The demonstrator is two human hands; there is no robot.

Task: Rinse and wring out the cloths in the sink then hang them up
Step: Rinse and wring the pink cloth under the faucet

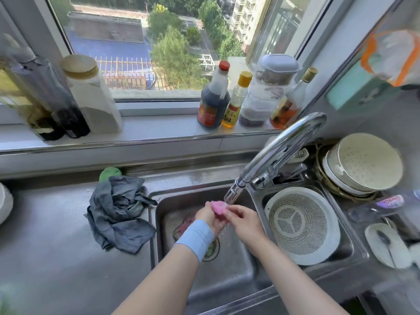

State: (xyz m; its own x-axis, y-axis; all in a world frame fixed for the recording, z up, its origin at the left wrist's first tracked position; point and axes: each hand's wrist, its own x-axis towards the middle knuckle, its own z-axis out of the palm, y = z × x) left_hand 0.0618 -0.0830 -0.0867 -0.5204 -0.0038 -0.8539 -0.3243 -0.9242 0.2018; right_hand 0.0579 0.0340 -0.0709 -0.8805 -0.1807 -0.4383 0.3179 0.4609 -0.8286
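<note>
A small pink cloth [217, 206] is bunched between both hands under the running tap [234, 193], over the left basin of the steel sink [227, 276]. My left hand [208, 218], with a light blue wristband, grips the cloth from the left. My right hand [242, 220] pinches it from the right. More pink cloth [184, 226] lies in the basin below, partly hidden by my left wrist. A crumpled dark grey cloth [119, 212] lies on the counter left of the sink, with a green cloth [110, 173] behind it.
A white colander [302, 225] fills the right basin. Stacked bowls [363, 164] stand at the right, a plate with a spoon [386, 244] nearer. Bottles [213, 101] and jars [93, 96] line the windowsill. The faucet arch [293, 137] curves over the sink.
</note>
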